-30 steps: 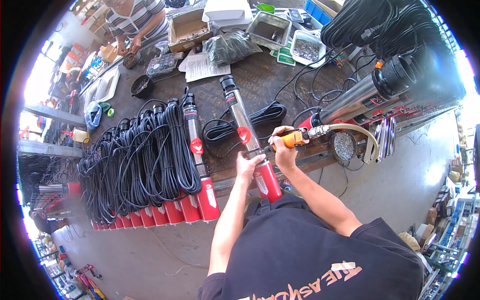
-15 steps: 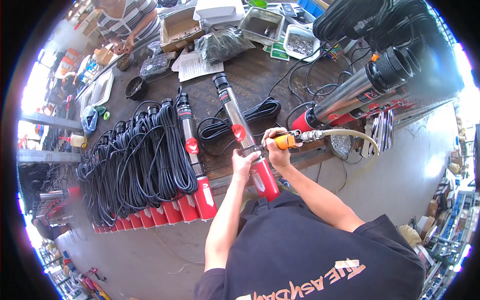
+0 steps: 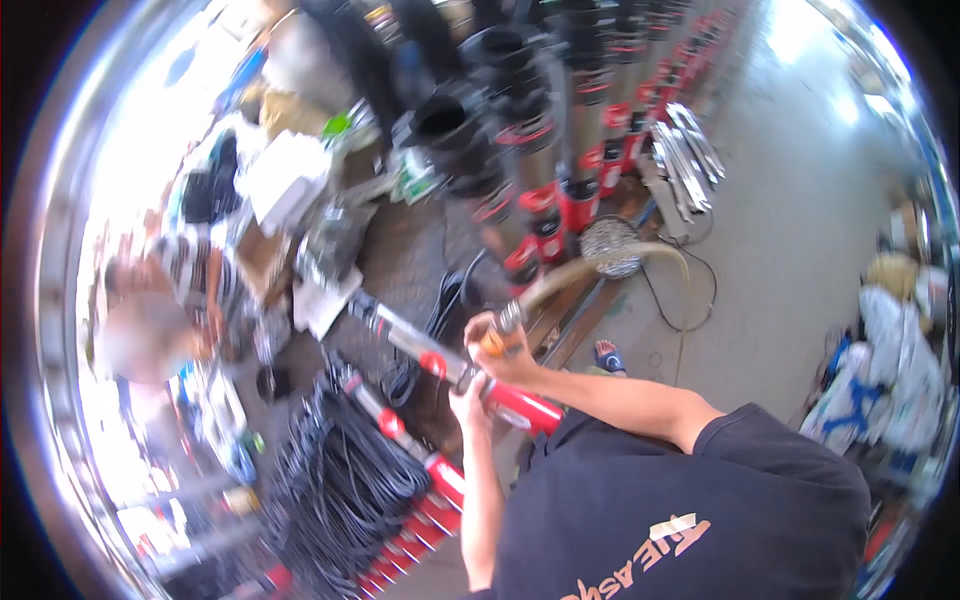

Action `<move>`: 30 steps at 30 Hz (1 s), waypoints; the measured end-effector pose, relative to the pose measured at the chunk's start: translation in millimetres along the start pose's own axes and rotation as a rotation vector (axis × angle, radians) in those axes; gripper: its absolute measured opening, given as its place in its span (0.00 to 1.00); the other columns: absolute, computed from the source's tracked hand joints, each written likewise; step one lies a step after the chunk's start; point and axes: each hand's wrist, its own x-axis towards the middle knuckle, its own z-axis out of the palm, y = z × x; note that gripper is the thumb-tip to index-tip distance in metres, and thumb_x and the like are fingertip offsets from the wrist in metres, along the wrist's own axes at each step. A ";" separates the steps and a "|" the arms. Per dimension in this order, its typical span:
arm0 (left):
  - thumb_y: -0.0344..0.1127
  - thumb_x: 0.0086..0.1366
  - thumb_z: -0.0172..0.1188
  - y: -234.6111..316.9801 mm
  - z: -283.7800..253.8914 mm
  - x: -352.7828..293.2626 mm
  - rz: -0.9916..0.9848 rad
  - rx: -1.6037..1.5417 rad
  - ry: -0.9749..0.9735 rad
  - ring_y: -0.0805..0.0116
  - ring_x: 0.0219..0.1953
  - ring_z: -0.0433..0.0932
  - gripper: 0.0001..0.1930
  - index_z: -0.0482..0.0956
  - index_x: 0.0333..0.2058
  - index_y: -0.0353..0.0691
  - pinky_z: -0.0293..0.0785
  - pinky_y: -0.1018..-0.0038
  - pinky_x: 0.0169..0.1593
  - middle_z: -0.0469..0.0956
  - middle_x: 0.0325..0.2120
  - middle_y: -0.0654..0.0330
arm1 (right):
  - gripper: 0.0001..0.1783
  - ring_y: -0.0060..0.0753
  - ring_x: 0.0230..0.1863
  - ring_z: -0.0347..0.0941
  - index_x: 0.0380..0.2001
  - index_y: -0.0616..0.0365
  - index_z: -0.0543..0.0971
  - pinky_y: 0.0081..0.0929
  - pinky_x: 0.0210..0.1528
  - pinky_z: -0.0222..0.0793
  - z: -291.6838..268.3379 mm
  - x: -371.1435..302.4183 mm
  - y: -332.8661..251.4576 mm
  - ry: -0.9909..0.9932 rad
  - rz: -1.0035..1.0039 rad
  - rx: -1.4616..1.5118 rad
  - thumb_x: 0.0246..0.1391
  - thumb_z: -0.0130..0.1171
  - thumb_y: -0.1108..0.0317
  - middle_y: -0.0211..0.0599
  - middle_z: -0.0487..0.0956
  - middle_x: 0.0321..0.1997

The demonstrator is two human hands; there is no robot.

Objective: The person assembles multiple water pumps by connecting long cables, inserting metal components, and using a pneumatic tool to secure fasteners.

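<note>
A slim submersible pump (image 3: 410,342), silver above and red below, slants across the table edge with its red end close to my body. My left hand (image 3: 468,400) is closed round it near the joint of the silver and red parts. My right hand (image 3: 505,360) grips an orange air tool (image 3: 494,344) just above that joint; whether the tool touches the pump is hidden. A pale air hose (image 3: 570,268) runs from the tool's metal coupling and curves off to the right. Motion blurs the picture.
Left of the pump lie coiled black cables (image 3: 335,480) over a row of similar red-ended pumps (image 3: 445,478). Larger pumps (image 3: 525,150) stand beyond, near a bowl of small metal parts (image 3: 610,247) and metal strips (image 3: 685,165). Another person (image 3: 195,280) sits at far left.
The whole view has swung round to the right, so the table and pumps appear turned. My hands still hold the pump and the air tool; the tool sits closer to the left hand.
</note>
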 end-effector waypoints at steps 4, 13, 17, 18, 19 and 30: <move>0.32 0.52 0.71 16.9 48.9 -34.0 1.160 1.051 0.603 0.51 0.38 0.78 0.21 0.75 0.43 0.29 0.75 0.58 0.44 0.77 0.40 0.47 | 0.11 0.21 0.29 0.74 0.35 0.60 0.75 0.21 0.32 0.70 -85.7 -1.7 -95.4 -0.075 -0.371 -0.302 0.48 0.63 0.82 0.31 0.76 0.33; 0.33 0.60 0.57 -40.8 343.9 13.9 1.434 1.445 -0.710 0.47 0.36 0.81 0.07 0.84 0.32 0.43 0.77 0.55 0.42 0.80 0.27 0.49 | 0.07 0.30 0.32 0.77 0.35 0.62 0.76 0.27 0.37 0.75 -179.1 -79.1 -152.6 0.258 -0.214 -0.595 0.52 0.62 0.78 0.39 0.79 0.33; 0.34 0.61 0.53 -67.3 368.0 42.5 1.417 1.577 -0.733 0.48 0.29 0.83 0.13 0.82 0.20 0.42 0.78 0.55 0.34 0.81 0.22 0.49 | 0.08 0.30 0.32 0.77 0.35 0.61 0.77 0.27 0.39 0.75 -202.9 -85.1 -173.2 0.311 -0.243 -0.641 0.50 0.63 0.79 0.38 0.79 0.33; 0.34 0.60 0.55 -65.7 366.6 52.8 1.421 1.565 -0.746 0.47 0.30 0.83 0.12 0.82 0.21 0.39 0.78 0.55 0.35 0.81 0.24 0.47 | 0.07 0.30 0.32 0.76 0.33 0.62 0.78 0.27 0.39 0.75 -207.6 -83.5 -171.0 0.339 -0.273 -0.640 0.49 0.63 0.79 0.38 0.79 0.32; 0.33 0.58 0.57 -55.2 366.4 47.3 1.494 1.447 -0.762 0.50 0.28 0.84 0.10 0.83 0.22 0.38 0.78 0.57 0.32 0.82 0.24 0.47 | 0.08 0.30 0.32 0.76 0.33 0.62 0.78 0.27 0.39 0.75 -210.6 -78.8 -174.0 0.356 -0.276 -0.640 0.48 0.63 0.80 0.38 0.79 0.32; 0.32 0.66 0.55 38.3 241.3 -62.4 -0.589 -0.402 -0.845 0.68 0.25 0.64 0.05 0.74 0.31 0.38 0.62 0.71 0.31 0.67 0.23 0.62 | 0.11 0.32 0.29 0.74 0.38 0.57 0.74 0.29 0.37 0.74 -160.1 -8.7 -183.2 0.355 -0.392 -0.166 0.53 0.63 0.77 0.39 0.74 0.36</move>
